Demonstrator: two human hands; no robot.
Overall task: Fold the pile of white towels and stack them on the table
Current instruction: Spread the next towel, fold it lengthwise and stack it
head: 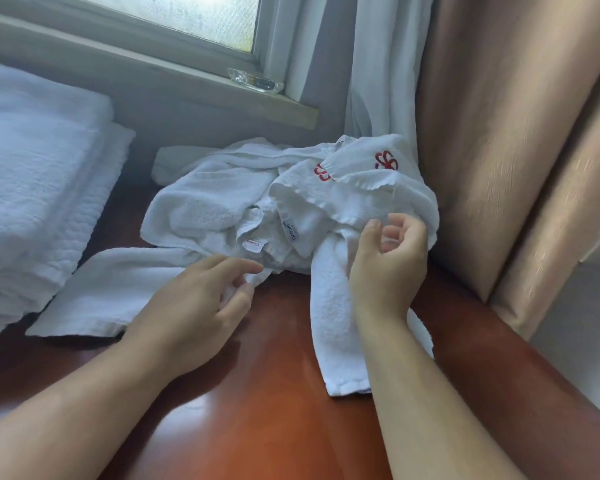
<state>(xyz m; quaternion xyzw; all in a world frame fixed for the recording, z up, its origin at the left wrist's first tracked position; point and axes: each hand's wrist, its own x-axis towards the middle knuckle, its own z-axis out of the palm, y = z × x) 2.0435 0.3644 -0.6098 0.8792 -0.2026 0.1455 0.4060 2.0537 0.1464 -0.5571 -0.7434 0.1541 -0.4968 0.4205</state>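
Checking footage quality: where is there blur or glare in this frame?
Head view: the curtain at right is motion-smeared; the table shows soft daylight sheen; the towel pile and both hands stay fairly sharp; wide-angle bending curves the window sill.

A frosted window [174,15] with white and beige curtains [499,133] stands behind the glossy reddish table [274,410].

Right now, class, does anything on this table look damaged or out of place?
Yes. The white towel with the red embroidered logo atop the crumpled pile has a frayed, ragged edge. A glass ashtray sits on the windowsill.
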